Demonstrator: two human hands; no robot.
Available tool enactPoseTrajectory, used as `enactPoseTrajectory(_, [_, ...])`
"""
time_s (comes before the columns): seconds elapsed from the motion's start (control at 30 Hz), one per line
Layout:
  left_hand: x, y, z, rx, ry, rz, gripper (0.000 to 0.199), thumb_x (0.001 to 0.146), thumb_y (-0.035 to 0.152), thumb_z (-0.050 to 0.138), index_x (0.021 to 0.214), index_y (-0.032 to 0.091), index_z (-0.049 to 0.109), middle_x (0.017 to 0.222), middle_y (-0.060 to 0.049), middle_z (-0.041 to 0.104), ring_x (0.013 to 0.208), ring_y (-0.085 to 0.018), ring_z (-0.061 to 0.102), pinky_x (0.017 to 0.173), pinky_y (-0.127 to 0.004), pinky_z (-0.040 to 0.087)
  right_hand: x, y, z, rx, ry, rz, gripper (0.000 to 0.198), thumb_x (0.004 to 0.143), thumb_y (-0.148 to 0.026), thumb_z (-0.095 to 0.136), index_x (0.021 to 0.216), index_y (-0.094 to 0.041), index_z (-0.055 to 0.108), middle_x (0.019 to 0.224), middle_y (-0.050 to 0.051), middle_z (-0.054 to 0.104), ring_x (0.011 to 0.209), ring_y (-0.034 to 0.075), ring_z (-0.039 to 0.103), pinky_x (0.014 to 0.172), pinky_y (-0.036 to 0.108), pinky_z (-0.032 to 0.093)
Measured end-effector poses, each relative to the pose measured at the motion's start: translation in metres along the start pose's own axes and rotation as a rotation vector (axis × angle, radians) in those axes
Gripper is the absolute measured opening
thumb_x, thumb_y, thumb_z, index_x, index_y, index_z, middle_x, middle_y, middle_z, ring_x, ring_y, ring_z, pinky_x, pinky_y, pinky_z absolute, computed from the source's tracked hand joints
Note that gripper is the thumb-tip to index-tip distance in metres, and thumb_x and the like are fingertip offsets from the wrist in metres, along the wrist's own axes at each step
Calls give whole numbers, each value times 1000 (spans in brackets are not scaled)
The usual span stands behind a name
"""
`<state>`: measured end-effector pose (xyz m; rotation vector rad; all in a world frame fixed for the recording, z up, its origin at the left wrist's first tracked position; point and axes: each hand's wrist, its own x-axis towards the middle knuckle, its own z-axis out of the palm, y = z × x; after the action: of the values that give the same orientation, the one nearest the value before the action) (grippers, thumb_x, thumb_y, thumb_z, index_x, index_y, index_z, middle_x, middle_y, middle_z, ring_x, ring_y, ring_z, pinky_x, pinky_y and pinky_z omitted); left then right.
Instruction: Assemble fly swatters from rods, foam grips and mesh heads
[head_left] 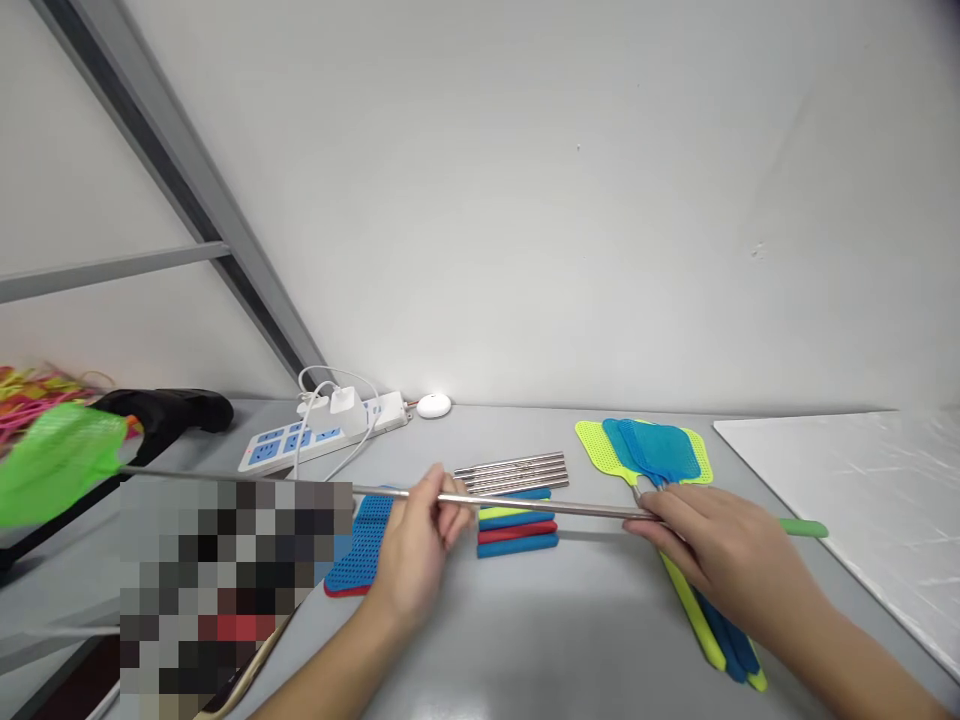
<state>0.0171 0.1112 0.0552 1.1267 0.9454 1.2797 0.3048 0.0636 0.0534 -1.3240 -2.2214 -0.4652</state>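
A fly swatter with a telescopic metal rod lies level across the view. Its bright green mesh head is at the far left, slightly blurred, and its green handle pokes out at the right. My left hand is closed round the middle of the rod. Near the handle, my right hand is closed on the rod's other end, above several finished yellow and blue fly swatters. Behind the rod are several loose metal rods and coloured handle grips. Blue mesh heads lie left of my left hand.
A white power strip with plugs and cables sits at the back, beside a small white oval object. A white sheet-like panel lies at right. Black curved object and colourful strands are at left. A pixelated patch hides the lower left.
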Motion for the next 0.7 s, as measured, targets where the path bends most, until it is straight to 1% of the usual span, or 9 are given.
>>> enactPoseTrajectory(0.07, [6,4,-1,-75,99,17,52,96,39,42,48,23,31,47,3,26,53,-15,35,60,-30,32,0,4,0,-17,0,-7,29,99,-39,48,77,-21,55,64,-2,55,58,15,51,58,29,28])
enactPoseTrajectory(0.17, [10,7,-1,-162,172,27,50,94,33,43,48,23,29,45,5,21,49,-14,29,55,-28,32,2,4,2,-36,-12,-35,31,101,-39,44,76,-21,53,63,-2,55,55,15,50,55,29,27])
enactPoseTrajectory(0.33, [20,7,-7,-182,199,17,48,92,31,45,46,23,31,44,5,21,47,-13,30,53,-27,34,6,4,7,-36,-77,-35,29,102,-36,40,81,-22,53,67,-2,58,57,15,53,53,28,27])
enactPoseTrajectory(0.5, [27,3,-15,-204,252,52,49,92,32,44,47,23,31,43,6,21,45,-12,26,50,-26,34,3,21,8,-82,-120,15,32,101,-42,41,79,-22,54,66,-2,58,57,15,53,54,28,29])
enactPoseTrajectory(0.6, [27,4,-15,-217,298,85,49,93,33,44,47,22,30,44,5,23,46,-12,26,50,-26,34,-1,32,6,-100,-145,62,33,99,-47,43,84,-21,57,69,-1,60,58,16,54,54,28,30])
enactPoseTrajectory(0.7, [25,8,-13,-239,308,119,51,94,34,44,47,22,29,44,5,24,46,-12,27,50,-26,35,-3,37,3,-98,-135,54,32,99,-48,43,87,-21,57,72,0,61,59,15,55,53,27,32])
